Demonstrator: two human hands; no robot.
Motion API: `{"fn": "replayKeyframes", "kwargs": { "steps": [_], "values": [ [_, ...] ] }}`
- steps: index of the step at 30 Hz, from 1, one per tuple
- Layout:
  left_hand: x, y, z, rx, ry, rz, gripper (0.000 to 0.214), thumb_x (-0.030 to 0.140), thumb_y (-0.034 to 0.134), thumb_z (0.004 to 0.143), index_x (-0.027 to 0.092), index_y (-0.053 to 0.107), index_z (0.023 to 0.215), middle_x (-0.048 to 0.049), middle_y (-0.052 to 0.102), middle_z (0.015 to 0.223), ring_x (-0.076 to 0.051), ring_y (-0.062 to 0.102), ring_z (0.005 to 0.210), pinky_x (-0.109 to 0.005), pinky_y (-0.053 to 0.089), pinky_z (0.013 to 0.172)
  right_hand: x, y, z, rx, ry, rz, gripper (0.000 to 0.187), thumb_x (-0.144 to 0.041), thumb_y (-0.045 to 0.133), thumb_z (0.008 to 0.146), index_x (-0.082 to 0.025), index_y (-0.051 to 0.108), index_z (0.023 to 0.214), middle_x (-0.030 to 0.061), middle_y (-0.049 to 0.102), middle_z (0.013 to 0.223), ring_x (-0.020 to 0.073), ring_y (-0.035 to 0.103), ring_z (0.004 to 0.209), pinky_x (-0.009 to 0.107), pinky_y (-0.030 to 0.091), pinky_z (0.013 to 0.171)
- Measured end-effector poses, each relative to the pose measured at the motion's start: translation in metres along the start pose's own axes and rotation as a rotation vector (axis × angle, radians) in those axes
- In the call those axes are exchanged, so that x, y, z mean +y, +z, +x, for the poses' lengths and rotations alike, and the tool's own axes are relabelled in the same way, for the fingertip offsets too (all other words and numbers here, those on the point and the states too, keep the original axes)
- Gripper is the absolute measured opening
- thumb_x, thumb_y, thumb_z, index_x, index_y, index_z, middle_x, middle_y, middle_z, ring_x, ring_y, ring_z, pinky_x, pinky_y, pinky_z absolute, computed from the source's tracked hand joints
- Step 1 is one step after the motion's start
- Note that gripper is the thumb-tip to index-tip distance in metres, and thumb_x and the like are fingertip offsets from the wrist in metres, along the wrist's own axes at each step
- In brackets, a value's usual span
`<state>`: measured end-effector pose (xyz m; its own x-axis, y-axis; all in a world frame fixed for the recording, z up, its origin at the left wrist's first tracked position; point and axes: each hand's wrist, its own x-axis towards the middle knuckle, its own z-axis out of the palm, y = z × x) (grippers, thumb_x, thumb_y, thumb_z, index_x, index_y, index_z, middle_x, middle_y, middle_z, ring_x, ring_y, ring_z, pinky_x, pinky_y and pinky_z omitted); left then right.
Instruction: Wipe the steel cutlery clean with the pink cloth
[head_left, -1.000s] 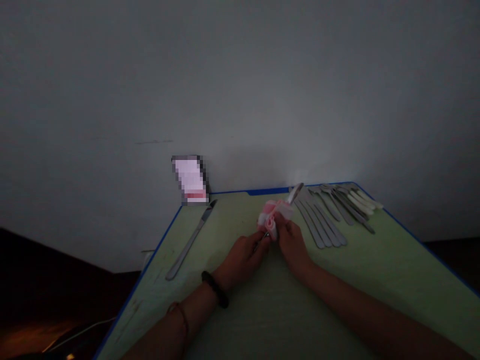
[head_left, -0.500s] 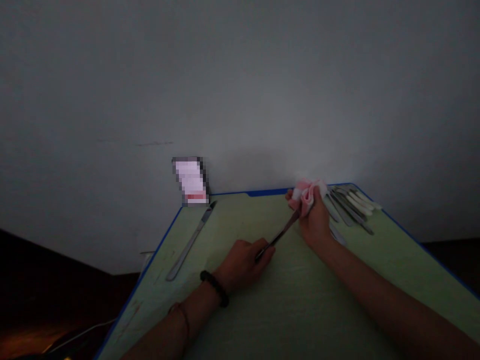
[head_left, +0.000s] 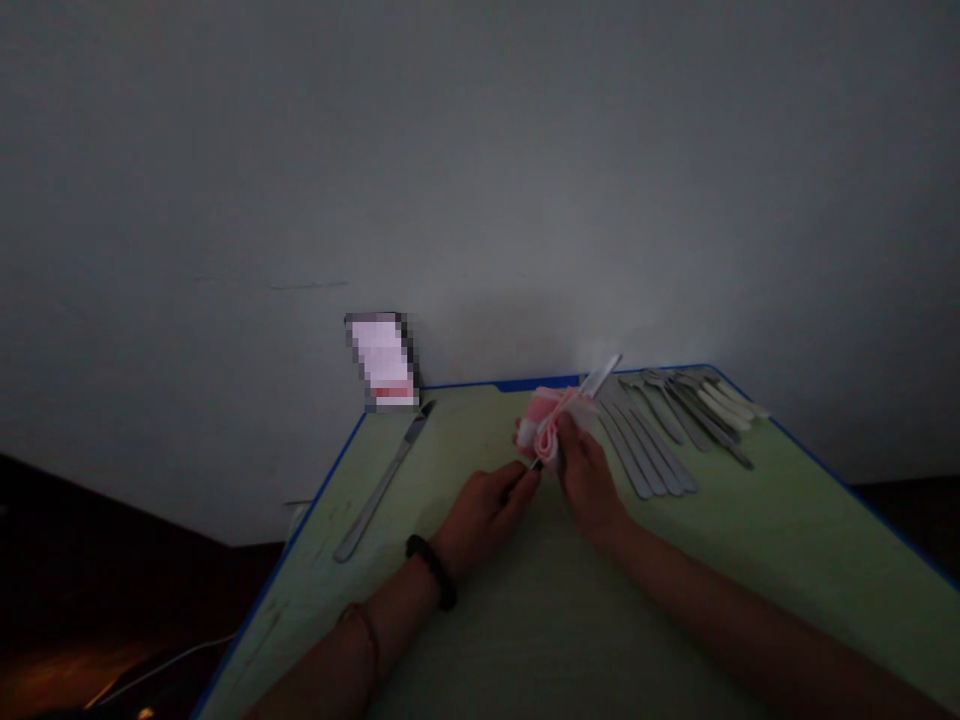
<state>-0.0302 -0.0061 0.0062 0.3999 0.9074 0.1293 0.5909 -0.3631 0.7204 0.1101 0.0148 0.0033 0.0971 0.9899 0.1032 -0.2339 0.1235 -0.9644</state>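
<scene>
My left hand (head_left: 491, 508) is closed around the handle of a table knife (head_left: 602, 375), whose bright blade sticks out past a cloth toward the wall. Folded pink and white, the cloth (head_left: 549, 420) is wrapped about the knife's middle. My right hand (head_left: 589, 475) grips this cloth, close to my left fingers. Another table knife (head_left: 384, 490) lies alone at the left of the table. Right of my right hand, several knives (head_left: 649, 455) lie side by side with their handles toward me.
Farther right is a cluster of cutlery (head_left: 694, 410), with several white-handled pieces (head_left: 731, 403) at its edge. A phone (head_left: 384, 360) with a lit, blurred screen leans on the wall at the back left corner. The green table (head_left: 600, 620) has a blue edge and meets the wall.
My right hand and the cloth have slid along the knife toward my left hand, uncovering the blade's far end. The row of knives at the right is now more visible.
</scene>
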Motion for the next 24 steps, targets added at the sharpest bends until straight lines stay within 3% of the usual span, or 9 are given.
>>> {"fn": "replayKeyframes", "kwargs": {
  "steps": [5, 10, 16, 24],
  "values": [
    [0.003, -0.005, 0.001, 0.057, -0.072, -0.104, 0.045, 0.044, 0.023, 0.094, 0.017, 0.058, 0.086, 0.0038, 0.047, 0.060, -0.012, 0.046, 0.056, -0.022, 0.035, 0.053, -0.025, 0.003, 0.010, -0.025, 0.035, 0.294, 0.015, -0.037, 0.052, 0.075, -0.022, 0.055, 0.073, -0.0003, 0.061, 0.073, 0.0148, 0.055, 0.065, 0.027, 0.045, 0.057],
    [0.004, -0.002, 0.002, 0.145, -0.077, 0.020, 0.038, 0.044, 0.026, 0.094, 0.019, 0.050, 0.079, 0.0025, 0.052, 0.068, -0.013, 0.050, 0.063, -0.024, 0.036, 0.060, -0.047, -0.003, 0.018, -0.069, 0.124, 0.678, 0.004, -0.021, 0.051, 0.070, -0.022, 0.055, 0.070, -0.0029, 0.058, 0.063, 0.0117, 0.052, 0.056, 0.029, 0.049, 0.060],
    [0.004, 0.004, 0.002, -0.039, -0.056, 0.152, 0.039, 0.045, 0.021, 0.095, 0.020, 0.043, 0.073, 0.0042, 0.046, 0.059, -0.013, 0.046, 0.054, -0.025, 0.032, 0.054, -0.049, -0.011, 0.027, 0.059, 0.072, 0.623, 0.009, -0.030, 0.058, 0.075, -0.023, 0.056, 0.080, -0.0043, 0.058, 0.070, 0.0112, 0.056, 0.062, 0.028, 0.051, 0.061],
    [0.005, 0.003, 0.000, -0.080, 0.000, 0.226, 0.043, 0.045, 0.019, 0.095, 0.020, 0.045, 0.072, 0.0040, 0.045, 0.056, -0.012, 0.045, 0.051, -0.026, 0.030, 0.053, -0.063, -0.032, 0.049, 0.228, -0.084, 0.492, 0.022, -0.040, 0.062, 0.076, -0.022, 0.053, 0.083, -0.0058, 0.053, 0.070, 0.0074, 0.052, 0.057, 0.024, 0.050, 0.057]
  ]
}}
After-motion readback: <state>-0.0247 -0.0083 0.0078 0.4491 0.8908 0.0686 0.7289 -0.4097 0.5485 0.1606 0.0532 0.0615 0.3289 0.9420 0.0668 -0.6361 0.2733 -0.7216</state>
